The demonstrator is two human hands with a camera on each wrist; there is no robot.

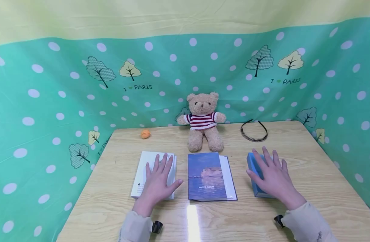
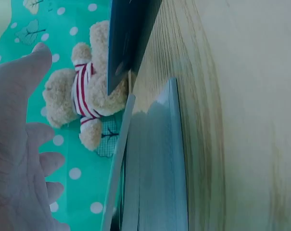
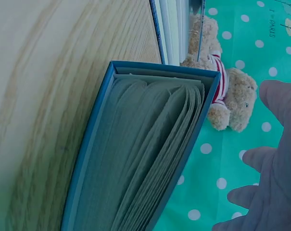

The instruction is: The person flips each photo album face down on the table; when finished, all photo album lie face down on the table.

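My left hand [image 1: 157, 183] is spread flat over a thick white book [image 1: 141, 171]; in the left wrist view a gap shows between the palm and the book's cover [image 2: 117, 168]. On the right, my right hand [image 1: 274, 178] spreads its fingers above a blue box [image 1: 251, 163]. The right wrist view shows this box [image 3: 212, 89] packed with thin, wavy sheets, the hand held off its side. Between the hands lies a blue photo album [image 1: 204, 174], its cover shifted so a white inner page shows along the right. Neither hand grips anything.
A teddy bear [image 1: 203, 122] in a striped shirt sits behind the album against the curtain [image 1: 173, 77]. At the back left is a small orange ball-like thing [image 1: 145, 134]; at the back right, a black toothed headband [image 1: 253, 138]. All stand on a wooden table [image 1: 112, 174].
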